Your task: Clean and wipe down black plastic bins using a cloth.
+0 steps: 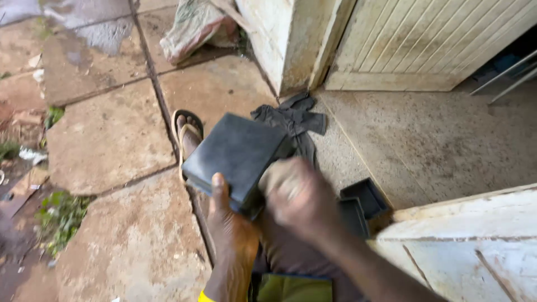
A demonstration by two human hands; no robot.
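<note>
Head view, looking down from the doorway: nearest, the left hand (226, 223) comes up from a yellow cuff, its grip closed on the lower edge of a flat, dark grey square slab (235, 154) that looks like rubber or worn leather, thumb on top and fingers hidden beneath. The slab is held above the person's lap and foot, tilted slightly away. Just to its right the right hand (296, 196) is blurred with motion; it appears curled against the slab's near corner, but I cannot tell whether its grip is closed on anything.

By its look, the slab should handle as fairly stiff, moderately light and matt rather than slippery, and not fragile; the edges seem the surest place to take hold, as the left hand does.

Beside the right forearm, two small dark rectangular trays (361, 204) sit on the speckled concrete threshold (436, 140). Beyond the slab lie a sandalled foot (187, 134) and a crumpled dark grey cloth (293, 120). Farther off are stone paving slabs (106, 140), a pale sack (193, 25) and a cream slatted door (419, 39).
</note>
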